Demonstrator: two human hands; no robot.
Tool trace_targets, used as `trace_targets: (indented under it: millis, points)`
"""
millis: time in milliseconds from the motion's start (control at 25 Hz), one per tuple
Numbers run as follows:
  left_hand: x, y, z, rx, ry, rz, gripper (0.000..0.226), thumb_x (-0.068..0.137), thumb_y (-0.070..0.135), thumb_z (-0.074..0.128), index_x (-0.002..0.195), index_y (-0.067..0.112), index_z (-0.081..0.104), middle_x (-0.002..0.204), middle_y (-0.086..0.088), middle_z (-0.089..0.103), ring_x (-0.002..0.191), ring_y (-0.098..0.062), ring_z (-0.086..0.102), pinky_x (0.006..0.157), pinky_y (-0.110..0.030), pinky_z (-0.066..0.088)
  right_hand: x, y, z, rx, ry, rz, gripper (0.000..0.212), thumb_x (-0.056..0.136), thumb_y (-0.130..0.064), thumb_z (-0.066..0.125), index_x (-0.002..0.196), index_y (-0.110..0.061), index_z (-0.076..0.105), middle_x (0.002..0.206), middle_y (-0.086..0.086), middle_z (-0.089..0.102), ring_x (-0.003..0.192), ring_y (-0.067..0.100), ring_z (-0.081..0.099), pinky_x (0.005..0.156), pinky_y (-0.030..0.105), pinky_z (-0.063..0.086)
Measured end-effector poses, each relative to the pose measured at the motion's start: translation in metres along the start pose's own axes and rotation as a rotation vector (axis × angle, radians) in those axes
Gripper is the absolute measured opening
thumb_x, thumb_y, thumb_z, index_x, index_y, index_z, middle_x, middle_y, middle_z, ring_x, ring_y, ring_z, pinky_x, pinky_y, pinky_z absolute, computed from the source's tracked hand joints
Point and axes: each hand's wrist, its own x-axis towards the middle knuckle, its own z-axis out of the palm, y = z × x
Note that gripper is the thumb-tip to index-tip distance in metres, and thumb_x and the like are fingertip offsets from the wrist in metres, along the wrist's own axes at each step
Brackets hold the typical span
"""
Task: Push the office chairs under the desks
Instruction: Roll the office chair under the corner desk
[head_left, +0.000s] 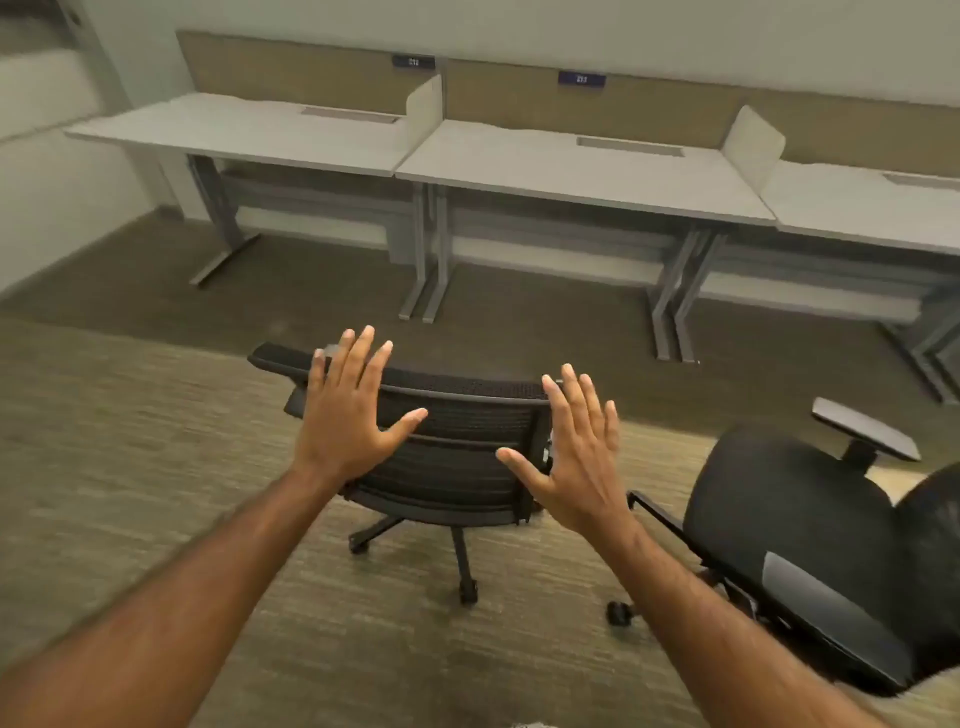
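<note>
Left hand (348, 415) and right hand (576, 457), fingers spread, holding nothing, approach the near chair (457, 447); next: push toward the far surface (571, 171).

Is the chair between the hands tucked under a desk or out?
Out. The chair stands on the carpet, with a bare strip of it between the chair and the middle desk.

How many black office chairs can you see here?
2. One black mesh-backed office chair stands centre; a second black office chair sits at right, partly cropped. Others may be off-frame.
</note>
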Motion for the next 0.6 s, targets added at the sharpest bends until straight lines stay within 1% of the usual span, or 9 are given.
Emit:
trace_targets:
  millis: [80, 160, 240, 280, 320, 360, 400, 480, 600]
  points:
    - [0.006, -0.03, -0.002, 0.038, -0.13, -0.048, 0.099, 0.083, 0.088, 0.031, 0.149, 0.016, 0.045, 0.162, -0.011, 0.036, 0.154, -0.028, 0.022, 0.125, -0.056, 0.01, 0.016, -0.014, 0.01, -0.057, -0.051, -0.016, 0.093, 0.089, -0.078, 0.04, 0.162, -0.024, 0.019, 0.173, 0.004, 0.004, 0.158, 0.02, -0.008, 0.127, 0.045, -0.009]
    - [0.015, -0.06, -0.002, 0.067, -0.19, -0.04, 0.104, 0.079, 0.093, 0.023, 0.146, 0.018, 0.051, 0.154, -0.009, 0.048, 0.148, -0.026, 0.034, 0.124, -0.054, 0.015, 0.036, -0.027, 0.016, -0.085, -0.123, -0.011, 0.088, 0.093, -0.074, 0.043, 0.161, -0.022, 0.024, 0.172, 0.006, 0.013, 0.159, 0.022, 0.001, 0.128, 0.044, -0.005]
    - [0.027, -0.082, 0.0, 0.065, -0.198, 0.024, 0.101, 0.079, 0.095, 0.023, 0.136, 0.019, 0.059, 0.138, -0.007, 0.061, 0.132, -0.026, 0.051, 0.117, -0.053, 0.03, 0.052, -0.035, 0.023, -0.175, -0.179, -0.008, 0.085, 0.094, -0.071, 0.049, 0.158, -0.016, 0.034, 0.165, 0.008, 0.031, 0.155, 0.024, 0.019, 0.129, 0.045, 0.006]
    - [0.036, -0.089, -0.002, 0.033, -0.213, 0.055, 0.099, 0.077, 0.097, 0.024, 0.127, 0.021, 0.064, 0.125, -0.004, 0.068, 0.117, -0.024, 0.06, 0.106, -0.049, 0.042, 0.059, -0.035, 0.025, -0.219, -0.194, -0.011, 0.084, 0.093, -0.071, 0.051, 0.154, -0.014, 0.04, 0.159, 0.008, 0.042, 0.15, 0.025, 0.03, 0.127, 0.045, 0.014]
    - [0.046, -0.092, -0.007, -0.014, -0.255, 0.07, 0.098, 0.072, 0.101, 0.024, 0.115, 0.025, 0.067, 0.108, 0.002, 0.071, 0.097, -0.019, 0.064, 0.087, -0.04, 0.049, 0.066, -0.035, 0.025, -0.241, -0.212, -0.018, 0.084, 0.092, -0.074, 0.051, 0.149, -0.012, 0.046, 0.15, 0.008, 0.052, 0.142, 0.026, 0.041, 0.124, 0.045, 0.022]
    - [0.058, -0.096, -0.012, -0.047, -0.326, 0.064, 0.096, 0.066, 0.105, 0.023, 0.105, 0.03, 0.067, 0.093, 0.01, 0.068, 0.081, -0.012, 0.06, 0.071, -0.031, 0.046, 0.074, -0.035, 0.025, -0.266, -0.225, -0.024, 0.086, 0.089, -0.079, 0.048, 0.143, -0.012, 0.052, 0.139, 0.008, 0.059, 0.132, 0.026, 0.05, 0.118, 0.045, 0.031]
    - [0.068, -0.098, -0.016, -0.058, -0.421, 0.05, 0.095, 0.059, 0.109, 0.022, 0.1, 0.034, 0.065, 0.084, 0.017, 0.062, 0.074, -0.007, 0.055, 0.063, -0.028, 0.04, 0.083, -0.035, 0.024, -0.292, -0.255, -0.016, 0.088, 0.086, -0.085, 0.044, 0.134, -0.013, 0.058, 0.128, 0.006, 0.064, 0.121, 0.026, 0.057, 0.111, 0.046, 0.039]
    - [0.079, -0.098, -0.018, -0.027, -0.533, 0.05, 0.095, 0.05, 0.113, 0.021, 0.096, 0.04, 0.06, 0.08, 0.022, 0.055, 0.074, -0.008, 0.053, 0.06, -0.03, 0.036, 0.098, -0.035, 0.022, -0.36, -0.329, 0.006, 0.091, 0.076, -0.097, 0.034, 0.109, -0.018, 0.064, 0.104, 0.001, 0.068, 0.098, 0.022, 0.064, 0.096, 0.045, 0.048]
    - [0.082, -0.105, -0.004, 0.011, -0.404, 0.063, 0.098, 0.046, 0.114, 0.02, 0.086, 0.035, 0.062, 0.079, 0.014, 0.061, 0.075, -0.014, 0.058, 0.058, -0.032, 0.038, 0.117, -0.029, 0.024, -0.387, -0.365, 0.023, 0.093, 0.063, -0.108, 0.025, 0.08, -0.023, 0.058, 0.075, -0.006, 0.063, 0.069, 0.014, 0.061, 0.074, 0.041, 0.054]
